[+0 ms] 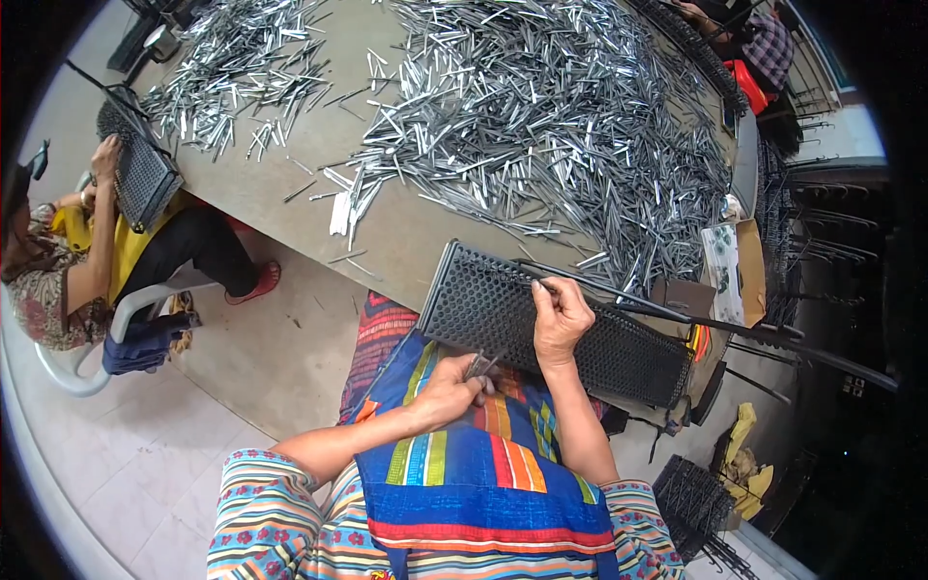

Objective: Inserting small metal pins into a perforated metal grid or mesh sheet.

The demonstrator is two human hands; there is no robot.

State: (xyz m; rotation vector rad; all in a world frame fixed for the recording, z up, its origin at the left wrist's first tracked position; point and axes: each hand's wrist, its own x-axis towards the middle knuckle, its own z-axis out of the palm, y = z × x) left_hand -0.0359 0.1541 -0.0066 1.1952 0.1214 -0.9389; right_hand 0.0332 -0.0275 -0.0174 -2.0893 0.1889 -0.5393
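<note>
A long black panel full of round holes [483, 298] leans between my lap and the table's near edge. My left hand [447, 394] is closed around a small bunch of thin grey metal strips [478, 367], just below the panel's lower edge. Near the panel's upper edge, my right hand [563, 321] has its fingers curled with thumb and forefinger together against the panel's face. Whatever is between those fingertips is too small to make out. A large heap of similar silvery strips [541, 116] covers the table beyond the panel.
A smaller heap of strips [242, 68] lies at the far left of the table [387, 246]. At left, a seated person [72, 251] holds another black panel [145, 179]. An open carton [749, 275] stands at right, near a long black bar [773, 338] and black racks [691, 503].
</note>
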